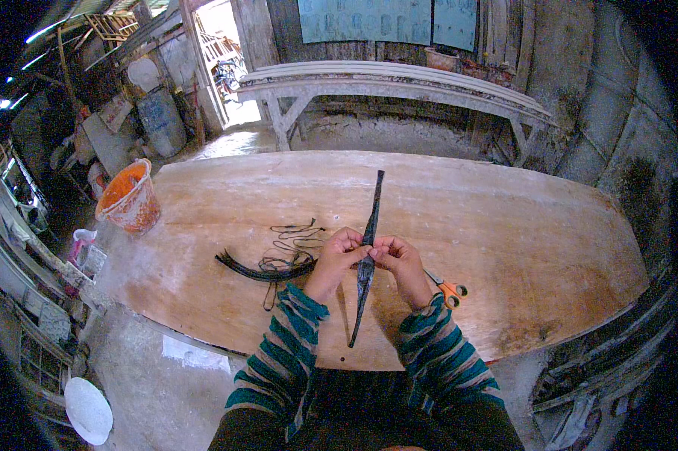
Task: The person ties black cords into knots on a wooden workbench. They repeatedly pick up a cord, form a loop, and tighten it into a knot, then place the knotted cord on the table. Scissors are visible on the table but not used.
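A long black strip [365, 279], widest near its middle and narrow at both ends, is held up over the wooden table. My left hand [339, 259] pinches its left edge near the middle. From the other side, my right hand [400, 264] grips it with thumb and fingertips, close against the left. The strip's material is hard to make out. Left of my left hand lies a bundle of thin black strips [260, 272], with a loose tangle of black cord [288, 244] beside it. Orange-handled scissors [450, 291] rest right of my right wrist, their blades partly hidden.
The table [519, 248] is a wide wooden board with dusty patches. An orange bucket [132, 197], smeared white, stands at its far left. A long white bench [399, 79] runs behind it. A white round lid-like thing [88, 410] is low at left.
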A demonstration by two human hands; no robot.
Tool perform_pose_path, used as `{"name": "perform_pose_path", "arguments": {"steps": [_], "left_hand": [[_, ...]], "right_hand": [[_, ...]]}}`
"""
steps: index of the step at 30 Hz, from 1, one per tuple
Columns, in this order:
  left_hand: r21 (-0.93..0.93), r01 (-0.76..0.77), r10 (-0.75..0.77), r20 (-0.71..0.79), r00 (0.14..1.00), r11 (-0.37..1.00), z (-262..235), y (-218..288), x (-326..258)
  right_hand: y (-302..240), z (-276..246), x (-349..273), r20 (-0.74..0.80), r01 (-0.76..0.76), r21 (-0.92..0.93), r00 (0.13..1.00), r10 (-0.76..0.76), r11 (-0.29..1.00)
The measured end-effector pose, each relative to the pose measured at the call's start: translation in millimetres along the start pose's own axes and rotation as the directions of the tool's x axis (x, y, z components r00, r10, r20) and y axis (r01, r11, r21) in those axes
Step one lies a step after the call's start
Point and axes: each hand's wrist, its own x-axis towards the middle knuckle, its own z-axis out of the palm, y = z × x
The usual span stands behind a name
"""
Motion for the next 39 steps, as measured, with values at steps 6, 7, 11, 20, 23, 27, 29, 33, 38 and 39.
{"name": "perform_pose_path", "arguments": {"steps": [6,7,11,20,23,27,29,33,38,39], "left_hand": [[-0.013,0.001,0.0,0.053,0.999,1.0,-3,2,7],[-0.007,-0.014,0.015,0.069,0.998,1.0,-4,0,7],[0.042,-0.018,0.015,0.069,0.998,0.999,-5,-2,8],[0.036,-0.019,0.017,0.057,0.998,0.999,0,2,6],[0.023,-0.001,0.0,0.034,0.999,1.0,-2,-1,7],[0.038,0.007,-0.008,0.023,1.0,0.999,-1,1,7],[0.047,-0.003,0.002,0.022,1.0,0.999,-2,0,7],[0.05,0.005,-0.005,-0.003,1.0,0.999,-1,-1,6],[0.065,-0.029,0.029,-0.005,1.0,0.997,-3,-2,7],[0.075,-0.043,0.043,-0.01,0.999,0.996,-3,-4,8]], "right_hand": [[4,-10,10,0.058,-0.096,0.048,0.994,0.093,0.994],[4,-10,10,0.066,-0.093,0.064,0.994,0.089,0.994],[11,-9,12,0.041,-0.01,0.049,0.999,0.008,0.999],[10,-7,10,-0.008,0.053,0.022,0.999,-0.053,0.998],[11,-5,10,-0.02,0.087,0.025,0.996,-0.087,0.996],[19,-8,14,-0.046,0.142,-0.037,0.989,-0.144,0.989],[17,-6,12,-0.053,0.165,-0.07,0.984,-0.169,0.984],[11,-1,8,-0.044,0.201,-0.089,0.978,-0.206,0.975],[10,1,7,-0.038,0.228,-0.079,0.972,-0.231,0.971],[10,2,7,-0.04,0.23,-0.08,0.971,-0.234,0.97]]}}
